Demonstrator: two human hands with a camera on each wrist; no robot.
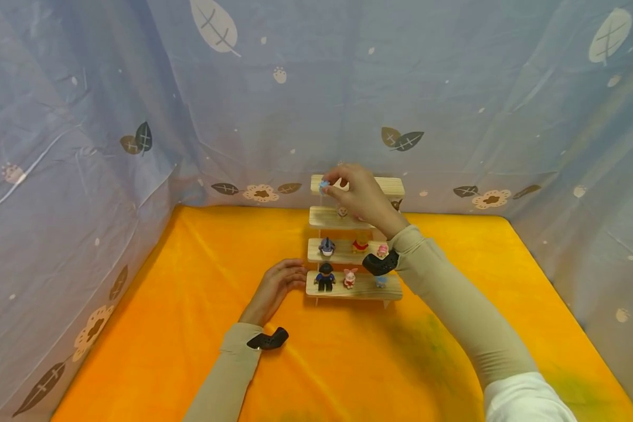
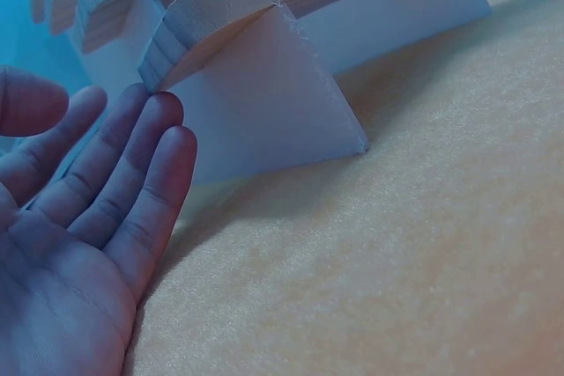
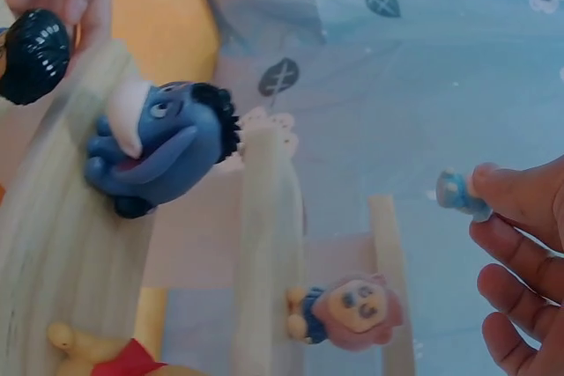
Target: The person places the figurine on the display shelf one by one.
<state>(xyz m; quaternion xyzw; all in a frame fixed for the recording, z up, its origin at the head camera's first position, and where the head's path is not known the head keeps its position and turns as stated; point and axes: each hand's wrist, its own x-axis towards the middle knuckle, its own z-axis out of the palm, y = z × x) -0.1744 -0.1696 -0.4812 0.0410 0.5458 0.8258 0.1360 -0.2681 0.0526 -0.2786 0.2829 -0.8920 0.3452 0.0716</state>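
Observation:
My right hand [image 1: 360, 190] pinches a small light blue figurine [image 3: 458, 194] between thumb and forefinger, over the left end of the top tier of a stepped wooden display stand [image 1: 319, 218]. Its other fingers are loosely bent in the right wrist view. With fingers nearly straight, my left hand [image 1: 276, 287] is beside the stand's lowest tier, fingertips right at its left end. A grey-blue donkey figurine [image 3: 167, 147] and a bear in a red shirt [image 1: 360, 244] are on the tier above. Higher up sits a pink-maned figurine [image 3: 352, 310].
The lowest tier bears a black-haired toy figure [image 1: 325, 277], a pink piglet [image 1: 350, 278] and a blue figurine [image 1: 381, 281]. A pink-topped figurine [image 1: 382, 251] stands by my right wrist; a brown one [image 1: 396, 204] is partly hidden. Orange cloth [image 1: 232, 240] lies beneath, patterned curtain [image 1: 295, 117] behind.

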